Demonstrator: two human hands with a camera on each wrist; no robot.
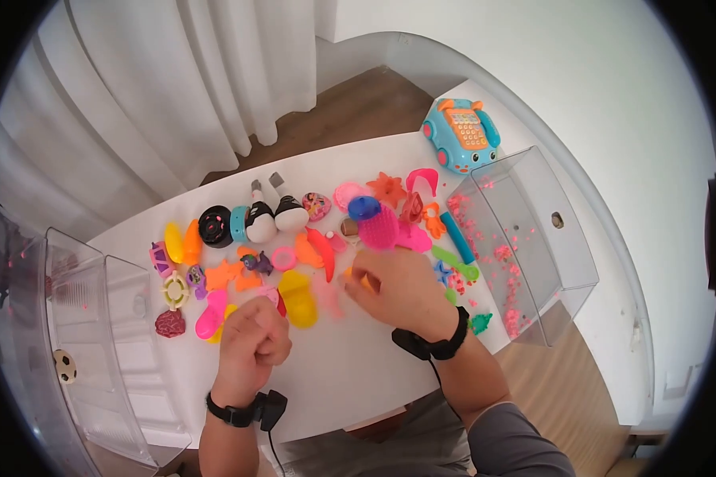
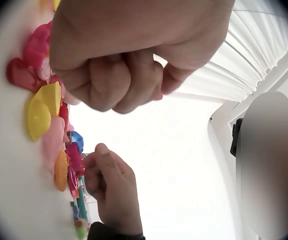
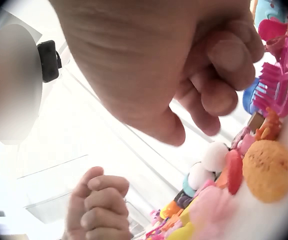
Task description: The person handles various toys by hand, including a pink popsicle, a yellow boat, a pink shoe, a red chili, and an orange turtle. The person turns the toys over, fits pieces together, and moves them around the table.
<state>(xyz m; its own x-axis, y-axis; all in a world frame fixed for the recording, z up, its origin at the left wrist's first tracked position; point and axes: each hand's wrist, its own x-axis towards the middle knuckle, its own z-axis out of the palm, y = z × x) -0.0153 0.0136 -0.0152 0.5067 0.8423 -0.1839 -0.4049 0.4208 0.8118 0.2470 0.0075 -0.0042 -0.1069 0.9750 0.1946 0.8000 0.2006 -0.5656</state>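
Observation:
My left hand (image 1: 253, 338) hovers over the near side of the table with its fingers curled in, and nothing shows in its grasp. Beside it lie a yellow toy piece (image 1: 297, 299) and a pink toy shoe (image 1: 212, 314). My right hand (image 1: 406, 292) is above the table to the right, fingers loosely bent, with nothing between them in the right wrist view. Close under those fingers sits an orange, bumpy round toy (image 3: 269, 171). Between the hands a pale pink piece (image 1: 328, 297) appears blurred. A magenta bristled toy (image 1: 379, 229) and a blue piece (image 1: 364, 208) lie beyond the right hand.
Many small toys spread across the white table (image 1: 334, 389). A clear bin with pink bits (image 1: 525, 246) stands at right, with a blue toy phone (image 1: 461, 135) behind it. More clear bins (image 1: 95, 334) stand at left, a small soccer ball (image 1: 65, 366) in one.

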